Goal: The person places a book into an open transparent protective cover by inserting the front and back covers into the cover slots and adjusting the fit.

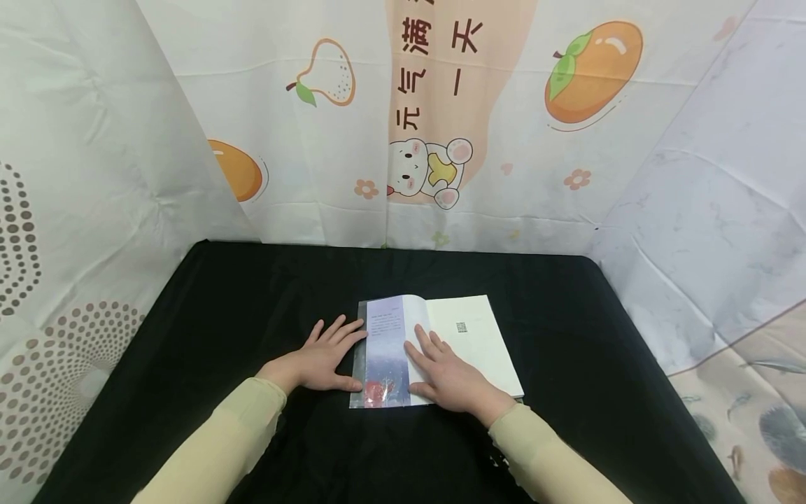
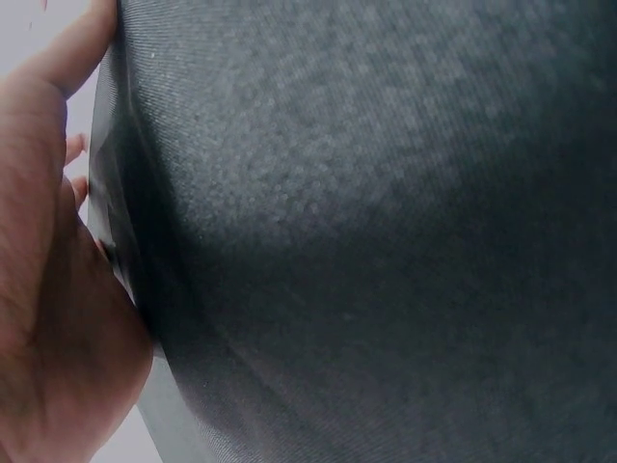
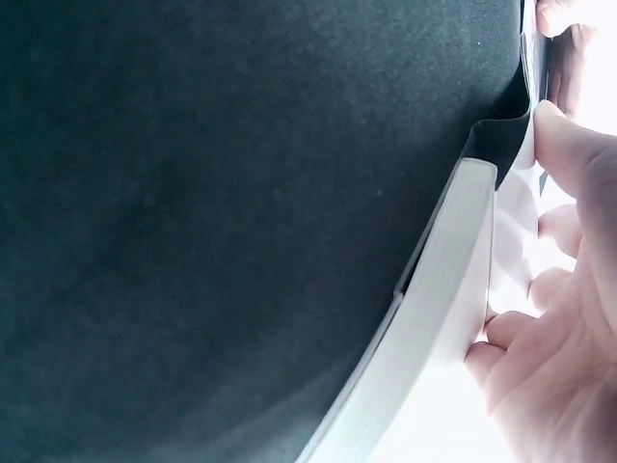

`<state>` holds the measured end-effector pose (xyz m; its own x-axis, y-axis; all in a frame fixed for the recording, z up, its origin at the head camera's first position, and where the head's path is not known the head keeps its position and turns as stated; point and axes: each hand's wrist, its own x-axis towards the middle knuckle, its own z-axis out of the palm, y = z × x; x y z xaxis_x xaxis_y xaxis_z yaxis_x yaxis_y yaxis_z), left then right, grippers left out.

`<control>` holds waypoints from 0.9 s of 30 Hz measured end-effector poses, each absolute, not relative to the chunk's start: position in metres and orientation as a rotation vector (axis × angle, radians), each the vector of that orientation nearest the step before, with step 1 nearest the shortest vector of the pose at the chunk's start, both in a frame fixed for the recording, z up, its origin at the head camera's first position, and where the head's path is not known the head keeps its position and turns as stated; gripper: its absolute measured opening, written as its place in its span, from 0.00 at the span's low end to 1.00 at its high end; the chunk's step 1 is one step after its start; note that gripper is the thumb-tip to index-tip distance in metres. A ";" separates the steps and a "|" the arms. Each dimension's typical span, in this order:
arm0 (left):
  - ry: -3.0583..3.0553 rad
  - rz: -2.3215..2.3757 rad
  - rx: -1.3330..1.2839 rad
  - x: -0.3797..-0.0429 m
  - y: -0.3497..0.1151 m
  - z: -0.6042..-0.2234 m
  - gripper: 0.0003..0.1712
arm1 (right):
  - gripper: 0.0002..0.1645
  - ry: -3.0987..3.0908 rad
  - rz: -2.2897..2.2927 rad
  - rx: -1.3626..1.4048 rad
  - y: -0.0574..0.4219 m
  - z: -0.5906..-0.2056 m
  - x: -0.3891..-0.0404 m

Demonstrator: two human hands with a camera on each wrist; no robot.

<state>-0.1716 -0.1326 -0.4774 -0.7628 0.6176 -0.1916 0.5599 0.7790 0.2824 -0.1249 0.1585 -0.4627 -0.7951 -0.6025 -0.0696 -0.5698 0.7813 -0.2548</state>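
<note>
An open book (image 1: 497,357) lies on the black cloth, its right side a blank cream page with a small QR code (image 1: 462,327). At its left spreads a purple-blue cover flap (image 1: 385,350) with a clear plastic edge (image 1: 357,364). My left hand (image 1: 324,357) is spread flat, fingertips and thumb at that plastic edge. With fingers extended, my right hand (image 1: 450,374) rests on the book near the fold, thumb at the flap's lower right. The right wrist view shows the book's thick page block (image 3: 424,318) edge-on, with the right hand's fingers on top.
Black cloth (image 1: 252,294) covers the table around the book. A white printed curtain (image 1: 504,210) hangs behind the table's far edge, and further fabric panels (image 1: 94,175) stand at both sides.
</note>
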 end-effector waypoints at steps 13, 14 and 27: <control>2.692 0.326 0.924 -0.172 -0.133 -0.479 0.58 | 0.44 2.820 -0.302 -0.926 0.153 -0.463 -0.125; 2.693 0.325 0.924 -0.172 -0.133 -0.479 0.58 | 0.44 2.822 -0.301 -0.927 0.153 -0.463 -0.125; 2.699 0.316 0.918 -0.172 -0.133 -0.480 0.58 | 0.44 2.831 -0.284 -0.924 0.151 -0.463 -0.124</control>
<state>-0.1722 -0.1327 -0.4798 -0.7618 0.6209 -0.1846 0.5615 0.7751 0.2898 -0.1242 0.1506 -0.4634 -0.7990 -0.5955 -0.0833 -0.5671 0.7924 -0.2246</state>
